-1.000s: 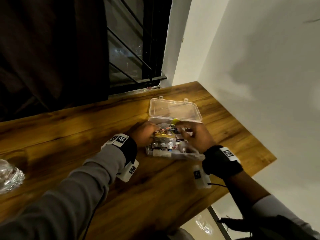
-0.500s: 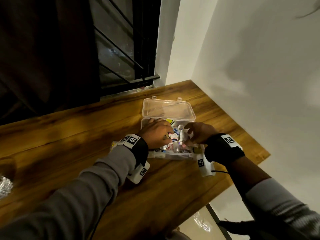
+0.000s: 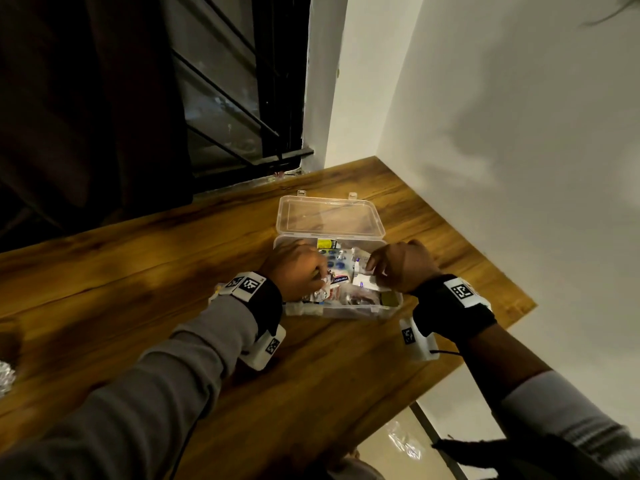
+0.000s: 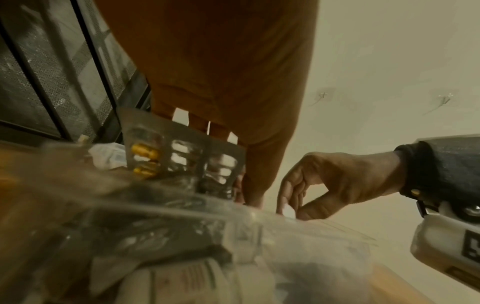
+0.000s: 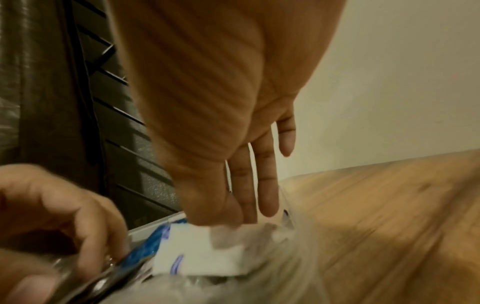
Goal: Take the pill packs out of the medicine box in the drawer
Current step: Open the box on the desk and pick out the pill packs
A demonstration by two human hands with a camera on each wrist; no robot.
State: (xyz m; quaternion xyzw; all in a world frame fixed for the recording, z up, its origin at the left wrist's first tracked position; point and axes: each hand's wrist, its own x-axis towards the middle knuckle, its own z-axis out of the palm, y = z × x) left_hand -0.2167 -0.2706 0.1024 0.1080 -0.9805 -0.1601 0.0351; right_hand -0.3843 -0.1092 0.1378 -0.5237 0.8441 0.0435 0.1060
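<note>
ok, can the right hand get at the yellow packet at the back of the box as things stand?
Probably yes. The lid lies folded back, the yellow packet sits uncovered, and the right hand is already inside the box, close by.

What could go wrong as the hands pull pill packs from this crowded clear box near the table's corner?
1. The left hand holds a blister pack amid crammed contents; lifting may drag neighbouring packs over the rim of the medicine box.
2. The right hand pinches a white packet by its edge; it could slip.
3. The box sits near the wooden table's edge; a tug might slide it toward the drop.
</note>
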